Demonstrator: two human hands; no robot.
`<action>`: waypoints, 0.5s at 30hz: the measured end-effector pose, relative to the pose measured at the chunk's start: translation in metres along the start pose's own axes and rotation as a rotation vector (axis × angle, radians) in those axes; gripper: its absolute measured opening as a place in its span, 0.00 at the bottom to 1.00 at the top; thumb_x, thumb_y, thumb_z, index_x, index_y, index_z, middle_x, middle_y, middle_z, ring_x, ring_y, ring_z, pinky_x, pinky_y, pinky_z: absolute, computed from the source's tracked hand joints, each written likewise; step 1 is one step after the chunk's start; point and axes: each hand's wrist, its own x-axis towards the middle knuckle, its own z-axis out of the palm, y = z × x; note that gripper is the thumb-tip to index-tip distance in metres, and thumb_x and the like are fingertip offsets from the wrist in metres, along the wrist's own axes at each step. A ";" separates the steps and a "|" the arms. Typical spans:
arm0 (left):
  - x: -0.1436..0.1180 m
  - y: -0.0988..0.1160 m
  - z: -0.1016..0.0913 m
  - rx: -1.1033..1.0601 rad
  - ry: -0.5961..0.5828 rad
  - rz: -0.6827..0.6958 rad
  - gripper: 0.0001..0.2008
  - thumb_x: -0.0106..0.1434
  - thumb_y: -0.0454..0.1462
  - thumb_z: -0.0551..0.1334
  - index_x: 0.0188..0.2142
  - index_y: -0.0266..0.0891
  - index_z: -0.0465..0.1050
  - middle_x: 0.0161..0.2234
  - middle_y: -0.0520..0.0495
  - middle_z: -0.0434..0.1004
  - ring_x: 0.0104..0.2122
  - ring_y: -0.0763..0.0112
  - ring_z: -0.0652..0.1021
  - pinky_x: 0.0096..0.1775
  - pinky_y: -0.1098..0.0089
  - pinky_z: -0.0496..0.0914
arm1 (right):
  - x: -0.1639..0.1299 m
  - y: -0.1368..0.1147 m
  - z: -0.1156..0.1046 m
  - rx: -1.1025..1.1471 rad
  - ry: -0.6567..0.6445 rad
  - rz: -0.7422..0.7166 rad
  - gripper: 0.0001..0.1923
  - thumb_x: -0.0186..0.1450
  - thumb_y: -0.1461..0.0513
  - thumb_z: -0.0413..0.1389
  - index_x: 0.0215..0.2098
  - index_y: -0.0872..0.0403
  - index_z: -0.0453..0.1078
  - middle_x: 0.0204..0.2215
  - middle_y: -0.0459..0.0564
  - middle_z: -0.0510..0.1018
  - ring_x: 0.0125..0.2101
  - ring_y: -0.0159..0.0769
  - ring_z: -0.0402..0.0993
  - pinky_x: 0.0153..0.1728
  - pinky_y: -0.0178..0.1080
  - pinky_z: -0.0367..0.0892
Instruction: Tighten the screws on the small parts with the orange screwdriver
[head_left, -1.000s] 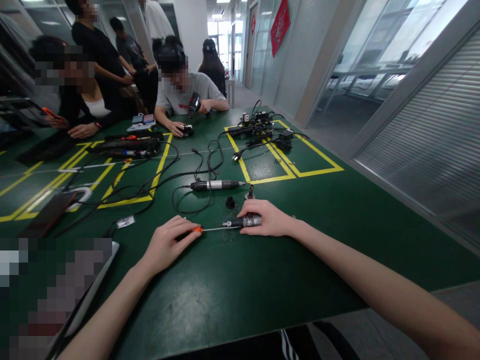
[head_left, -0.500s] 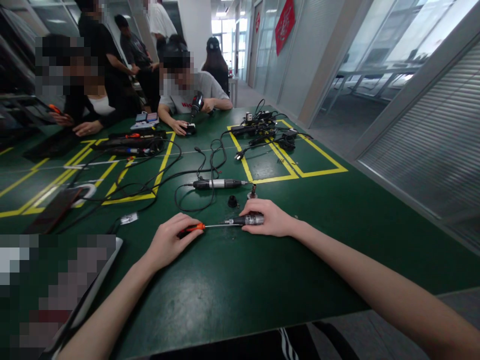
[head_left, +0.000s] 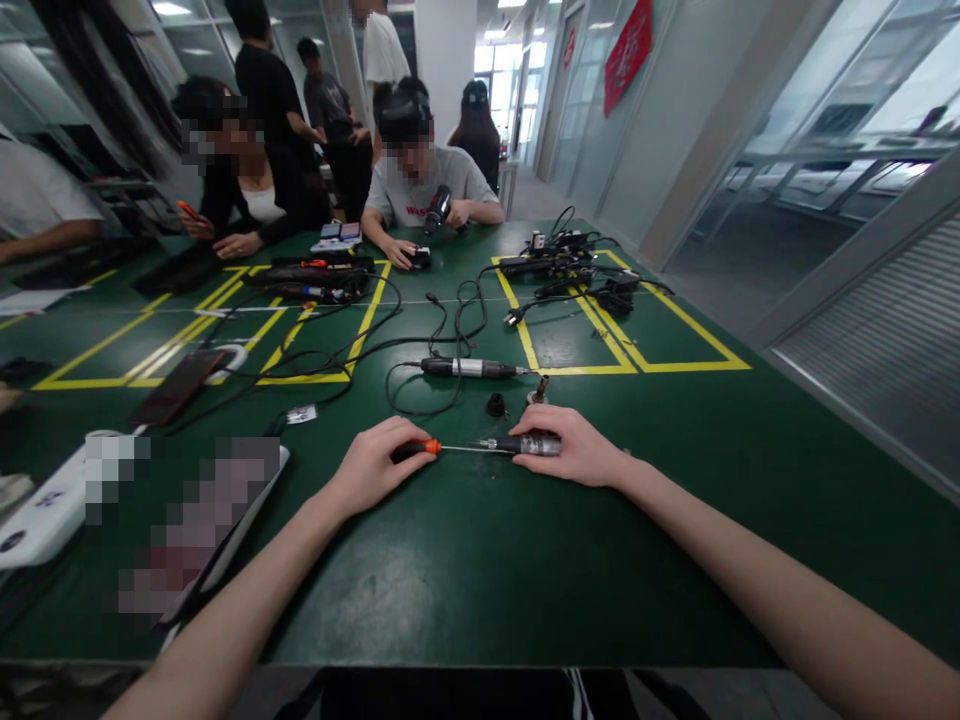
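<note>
While the corded electric screwdriver lay unheld on the green tabletop, everything in hand was on its near side. Left hand: fingers curled round the black-and-orange handle of a hand screwdriver, shaft pointing right. Right hand: thumb on the near side, fingers on the far side, grasping a cylindrical tool section — dark collar, silvery body, thin nose facing left. Shaft ran alongside that nose; tip was lost by the thumb, so couldn't tell if it touched.

Handling, my read: the section looked rigid and fairly dense, smooth on the silvery part, likely to roll if let go. Best hold was the body, where the thumb was; the nose looked the most fragile bit — fingers off. The hand screwdriver looked light and stiff; handle was the grip, bare shaft probably slippery.

Loose parts: black cap and small metal fitting, both just to the near side of the corded electric screwdriver's right end.

Containers: black case, beyond and left of the corded electric screwdriver, with an orange-handled tool at it; couldn't tell in or on. Pale tray, further beyond, carried blue and pinkish pieces, too small to identify.
</note>
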 end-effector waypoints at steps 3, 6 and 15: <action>0.000 -0.001 0.002 0.050 0.012 0.015 0.11 0.73 0.43 0.62 0.45 0.42 0.82 0.39 0.45 0.84 0.40 0.64 0.81 0.43 0.66 0.75 | 0.000 0.001 0.000 0.000 0.001 0.010 0.09 0.65 0.60 0.66 0.42 0.54 0.77 0.37 0.52 0.83 0.36 0.41 0.80 0.40 0.42 0.74; 0.000 0.000 0.003 0.048 -0.007 -0.005 0.13 0.74 0.43 0.60 0.49 0.41 0.81 0.41 0.44 0.82 0.41 0.64 0.81 0.44 0.66 0.76 | 0.000 0.001 0.000 -0.001 0.000 0.018 0.09 0.64 0.60 0.66 0.42 0.54 0.78 0.36 0.52 0.83 0.36 0.41 0.80 0.40 0.42 0.74; 0.001 0.004 -0.002 -0.031 -0.024 -0.028 0.09 0.72 0.42 0.62 0.43 0.40 0.79 0.39 0.46 0.82 0.39 0.65 0.81 0.42 0.67 0.74 | 0.000 0.001 -0.001 0.021 -0.009 0.018 0.09 0.65 0.60 0.66 0.42 0.54 0.77 0.37 0.52 0.83 0.35 0.41 0.79 0.40 0.43 0.74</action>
